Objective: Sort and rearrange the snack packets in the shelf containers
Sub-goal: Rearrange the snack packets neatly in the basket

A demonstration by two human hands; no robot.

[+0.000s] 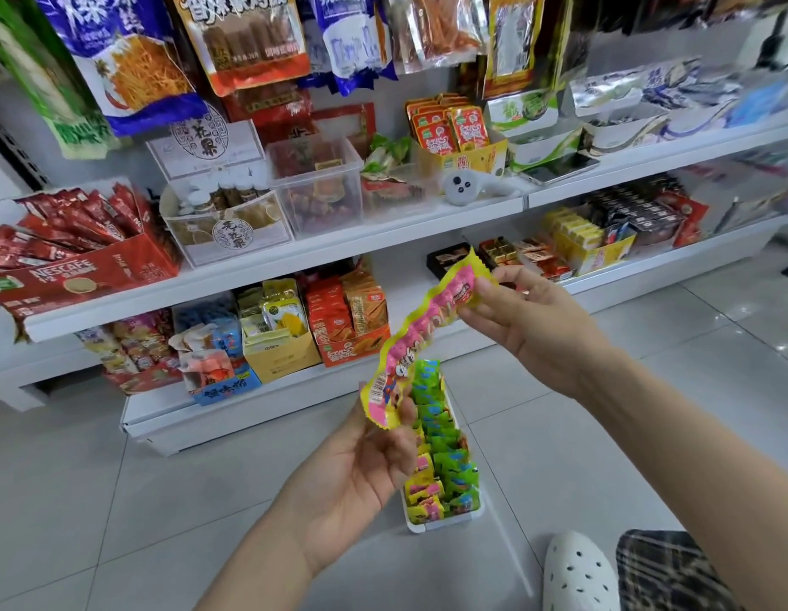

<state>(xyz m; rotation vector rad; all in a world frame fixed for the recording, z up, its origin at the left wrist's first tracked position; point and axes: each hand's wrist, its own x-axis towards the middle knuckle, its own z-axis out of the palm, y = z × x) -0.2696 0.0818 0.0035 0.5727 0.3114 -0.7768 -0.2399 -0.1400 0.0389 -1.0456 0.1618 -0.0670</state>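
We count two hands, left (361,460) at six o'clock and right (528,319) at three, one pink-and-yellow packet (420,332) between them, one white tray (442,520) below, one white shoe (579,575) at five.

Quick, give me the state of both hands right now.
Left hand: pinches the lower end of the pink and yellow packet.
Right hand: pinches the same packet's upper end.

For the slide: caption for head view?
Both hands stretch a pink-yellow packet above a floor tray.
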